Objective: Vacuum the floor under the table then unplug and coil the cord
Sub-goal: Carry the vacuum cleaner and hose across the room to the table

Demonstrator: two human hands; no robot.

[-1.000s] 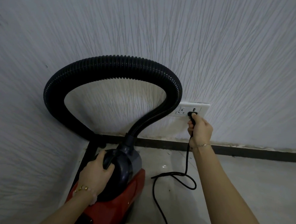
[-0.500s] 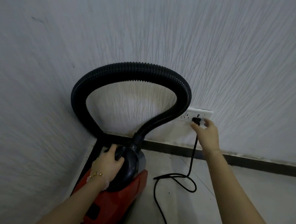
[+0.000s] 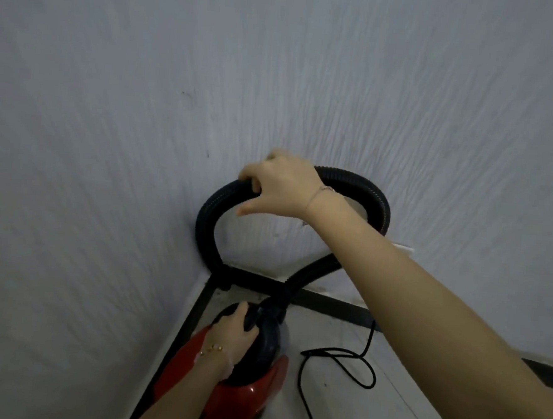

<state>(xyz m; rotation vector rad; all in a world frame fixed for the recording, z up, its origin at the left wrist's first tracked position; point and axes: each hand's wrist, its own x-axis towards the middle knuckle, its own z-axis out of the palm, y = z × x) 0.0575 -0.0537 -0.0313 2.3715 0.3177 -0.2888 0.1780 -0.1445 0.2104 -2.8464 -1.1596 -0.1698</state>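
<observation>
A red and black vacuum cleaner (image 3: pixel 249 394) sits on the floor in the corner of two walls. My left hand (image 3: pixel 230 337) grips the black handle on its top. Its ribbed black hose (image 3: pixel 209 217) arcs up in a loop against the wall. My right hand (image 3: pixel 280 183) is at the top of that loop, fingers curled over the hose and thumb hanging below it. The black power cord (image 3: pixel 340 357) lies in a loose loop on the floor to the right and runs up behind my right forearm. Only a corner of the white wall socket (image 3: pixel 405 249) shows; the plug is hidden.
Textured pale walls (image 3: pixel 106 197) meet in a corner just behind the vacuum, with a dark skirting strip (image 3: pixel 327 303) along their base. Light glossy floor tiles (image 3: pixel 385 413) extend to the right.
My right hand left the plug at the socket and moved up-left onto the top of the hose loop. The view has shifted, so the vacuum sits further right. My left hand stays on the handle.
</observation>
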